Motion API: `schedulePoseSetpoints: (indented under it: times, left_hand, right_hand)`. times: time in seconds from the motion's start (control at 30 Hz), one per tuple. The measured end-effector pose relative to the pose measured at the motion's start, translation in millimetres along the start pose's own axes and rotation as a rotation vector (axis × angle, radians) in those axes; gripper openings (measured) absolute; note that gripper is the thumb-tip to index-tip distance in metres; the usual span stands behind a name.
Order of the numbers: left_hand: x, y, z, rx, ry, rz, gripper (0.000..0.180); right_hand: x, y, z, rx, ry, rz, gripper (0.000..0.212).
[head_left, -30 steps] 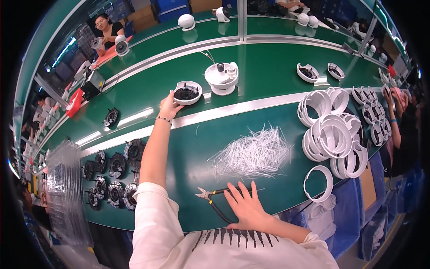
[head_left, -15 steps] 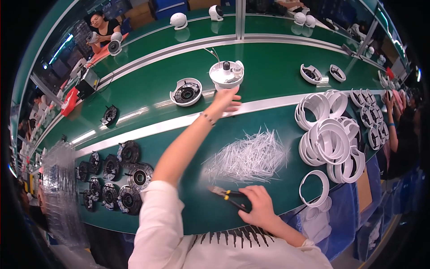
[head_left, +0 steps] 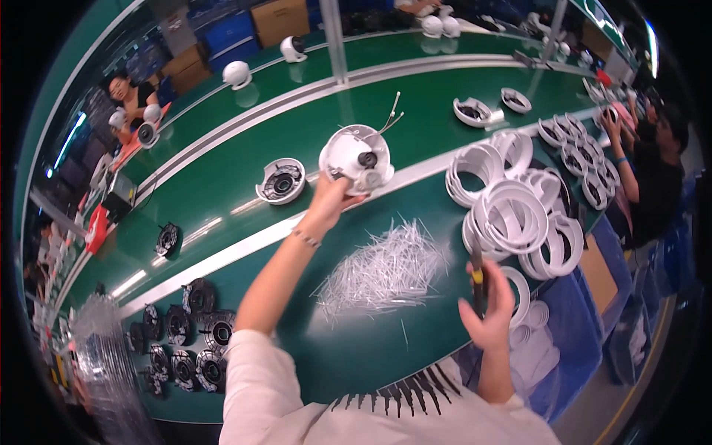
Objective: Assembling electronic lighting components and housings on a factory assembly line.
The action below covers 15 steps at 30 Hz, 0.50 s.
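Note:
My left hand (head_left: 331,199) grips the lower edge of a white round housing (head_left: 347,151), lifted and tilted toward me. A dark round knob-like part shows inside it, and thin wires stick out at its top. In my right hand (head_left: 491,315) is a pair of pliers (head_left: 478,280) with black and yellow handles, its jaws pointing up beside the white rings (head_left: 512,215). A heap of clear thin plastic strips (head_left: 386,271) lies on the green table between my arms. Another white housing (head_left: 282,182) with a black insert rests on the belt, left of my left hand.
Several black round parts (head_left: 178,326) stand in rows at the left of the table. More white shells (head_left: 475,113) lie farther along the green belt. A metal rail (head_left: 245,241) divides belt and table. At the right are blue bins (head_left: 571,348) and a co-worker (head_left: 660,178).
My left hand has taken hold of the white housing and tilted it toward me. My right hand has raised the pliers off the table and moved right. The view has shifted.

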State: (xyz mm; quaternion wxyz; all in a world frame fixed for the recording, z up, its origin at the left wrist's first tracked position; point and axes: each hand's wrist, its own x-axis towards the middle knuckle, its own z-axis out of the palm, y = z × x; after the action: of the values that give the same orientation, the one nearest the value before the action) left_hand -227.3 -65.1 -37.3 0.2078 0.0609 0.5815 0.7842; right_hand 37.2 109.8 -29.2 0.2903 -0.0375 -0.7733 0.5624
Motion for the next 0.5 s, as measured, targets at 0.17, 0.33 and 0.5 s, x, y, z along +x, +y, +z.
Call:
schedulePoseSetpoints:
  times: [0.17, 0.33, 0.5]
  left_hand:
    - [-73.1, 21.3, 3.4, 0.273, -0.135, -0.101, 0.05]
    - [-104.6, 26.5, 11.7, 0.335, -0.162, -0.098, 0.052]
    - [-111.0, 24.9, 17.4, 0.342, -0.191, -0.088, 0.058]
  right_hand:
    - [59.5, -11.1, 27.8, -0.67, 0.109, -0.302, 0.057]
    - [63.5, -5.6, 49.8, -0.719, 0.057, -0.282, 0.058]
    - [59.0, -6.6, 47.5, -0.745, 0.041, -0.283, 0.058]
